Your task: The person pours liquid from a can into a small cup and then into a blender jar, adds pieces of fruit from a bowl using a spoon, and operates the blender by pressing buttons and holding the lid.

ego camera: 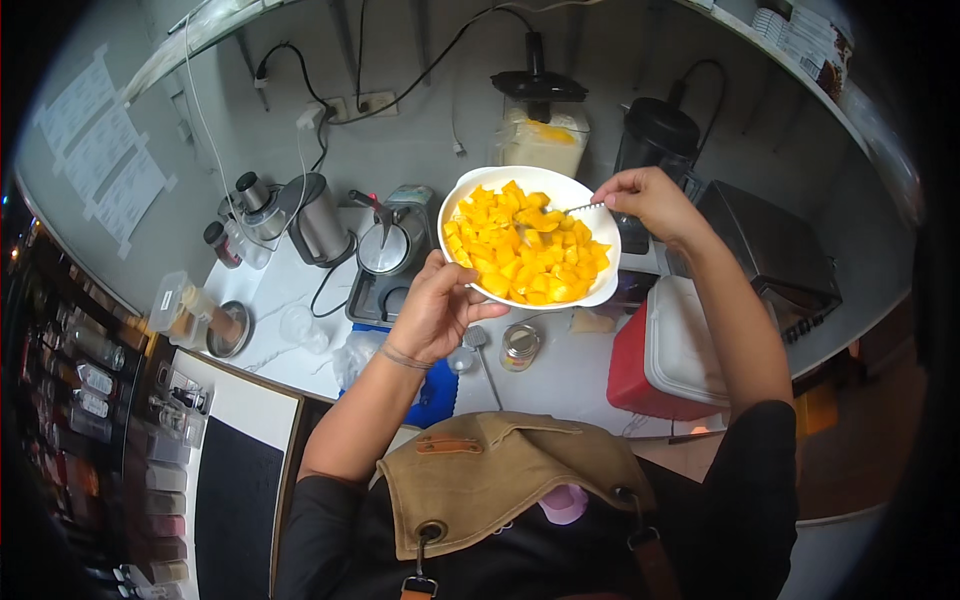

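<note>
My left hand (442,307) grips the near left rim of a white oval bowl (480,178), thumb at the edge and fingers beneath. The bowl is held up above the counter, its inside tilted toward me. Diced yellow fruit (517,247), which looks like mango, fills much of it. At the bowl's right side, my right hand (645,202) pinches the ridged handle of a metal utensil (587,208). Its far end lies among the cubes and is partly hidden, so I cannot tell whether it is a spoon or a fork.
Below the bowl, an opened can (520,346) and a slotted turner (480,352) lie on the white counter (465,394). A red cooler box (637,360) stands right. Behind are a food processor (544,142), a blender (652,139) and an electric kettle (319,217). A shelf edge (795,86) overhangs.
</note>
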A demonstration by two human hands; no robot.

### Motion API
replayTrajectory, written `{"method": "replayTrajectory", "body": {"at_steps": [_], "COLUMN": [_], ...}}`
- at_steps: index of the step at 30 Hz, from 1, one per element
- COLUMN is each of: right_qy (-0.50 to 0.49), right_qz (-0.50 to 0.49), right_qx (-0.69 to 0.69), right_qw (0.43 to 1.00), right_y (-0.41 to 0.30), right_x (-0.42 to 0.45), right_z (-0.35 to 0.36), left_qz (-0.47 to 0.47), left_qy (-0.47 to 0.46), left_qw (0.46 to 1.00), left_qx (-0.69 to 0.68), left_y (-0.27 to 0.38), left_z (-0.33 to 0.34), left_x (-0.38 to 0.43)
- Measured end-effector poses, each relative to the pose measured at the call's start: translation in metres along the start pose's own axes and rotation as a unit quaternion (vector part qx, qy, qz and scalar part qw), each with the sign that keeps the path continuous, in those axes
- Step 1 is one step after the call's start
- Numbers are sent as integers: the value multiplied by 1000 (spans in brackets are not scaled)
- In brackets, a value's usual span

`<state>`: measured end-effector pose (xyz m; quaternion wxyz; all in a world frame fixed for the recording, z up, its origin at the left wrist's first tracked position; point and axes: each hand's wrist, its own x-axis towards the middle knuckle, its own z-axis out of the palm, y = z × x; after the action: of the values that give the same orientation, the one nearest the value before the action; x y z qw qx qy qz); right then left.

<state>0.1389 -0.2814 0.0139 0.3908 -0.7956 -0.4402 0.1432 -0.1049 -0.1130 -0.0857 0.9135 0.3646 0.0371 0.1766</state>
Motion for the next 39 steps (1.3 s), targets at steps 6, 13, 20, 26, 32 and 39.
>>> {"method": "replayTrajectory", "body": {"at_steps": [6, 13, 20, 26, 32, 39], "right_qy": [6, 39, 292, 343, 262, 160], "right_qz": [-28, 35, -67, -155, -56, -60], "right_qx": [-15, 39, -324, -402, -244, -229], "right_qw": [999, 998, 897, 835, 932, 958], "right_y": [-13, -16, -6, 4, -4, 11], "right_x": [-2, 20, 80, 72, 42, 20], "right_z": [-19, -50, -38, -26, -41, 19], "left_qz": [20, 25, 17, 25, 31, 5], "left_qy": [-1, -7, 0, 3, 21, 5], "left_qw": [1000, 999, 999, 1000, 999, 1000], "left_qx": [-19, -30, -39, 3, 4, -12], "left_y": [-1, 1, 2, -1, -5, 2], "left_z": [-2, 6, 8, -2, -9, -7], "left_x": [-5, -7, -5, -1, 0, 1]}}
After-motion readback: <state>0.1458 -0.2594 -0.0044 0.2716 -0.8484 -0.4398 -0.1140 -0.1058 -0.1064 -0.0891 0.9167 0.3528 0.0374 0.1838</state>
